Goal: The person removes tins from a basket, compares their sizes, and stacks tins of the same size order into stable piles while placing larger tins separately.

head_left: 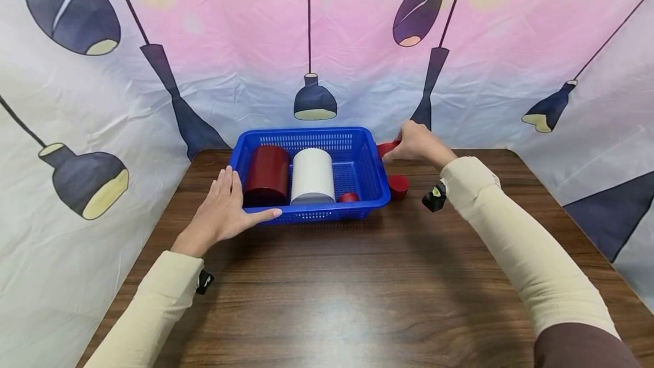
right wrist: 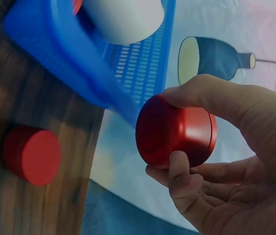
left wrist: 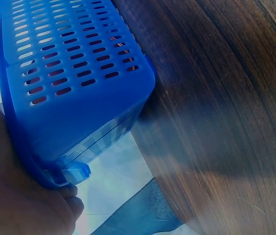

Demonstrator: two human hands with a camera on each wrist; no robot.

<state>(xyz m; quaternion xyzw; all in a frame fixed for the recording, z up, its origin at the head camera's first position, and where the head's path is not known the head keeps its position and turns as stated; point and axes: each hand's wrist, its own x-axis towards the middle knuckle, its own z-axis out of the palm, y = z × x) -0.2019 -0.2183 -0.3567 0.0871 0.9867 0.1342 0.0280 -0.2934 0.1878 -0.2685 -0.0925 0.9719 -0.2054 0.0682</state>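
A blue plastic basket with slotted walls stands on the wooden table. My left hand rests on its front left corner, fingers straight along the left rim and thumb along the front rim. Inside the basket lie a large dark red cylinder, a large white cylinder and a small red round piece. My right hand pinches a small red round tin between thumb and fingers, just outside the basket's right rim. Another small red tin stands on the table beside the basket.
The brown wood-grain table stretches in front of the basket. Behind it hangs a cloth backdrop printed with lamps, close to the table's far edge. A black wrist device hangs under my right sleeve.
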